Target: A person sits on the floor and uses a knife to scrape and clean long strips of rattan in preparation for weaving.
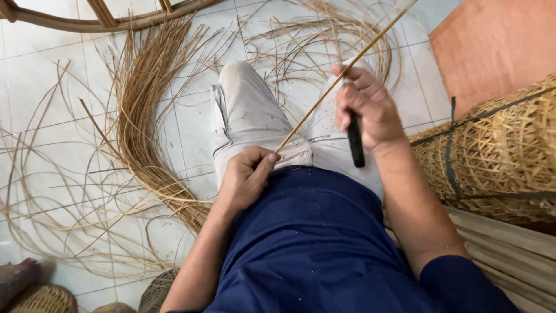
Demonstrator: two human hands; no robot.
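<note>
The left hand [246, 177] pinches the near end of a long thin tan rattan strip [341, 72] over the lap; the right hand [368, 110] grips a black-handled knife [354, 142] against it. Judging by the floor's loose tan strand bundle [145, 116], much remains.

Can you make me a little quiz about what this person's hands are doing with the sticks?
1. True or false: the left hand pinches the near end of the thin cane strip.
2. What does the right hand grip along with the strip? A) a black-handled tool B) a red cup C) a ball
3. Where does the bundle of loose cane strips lie?

Key: 1 true. 2 A. 3 On the tiled floor, on the person's left.
</note>
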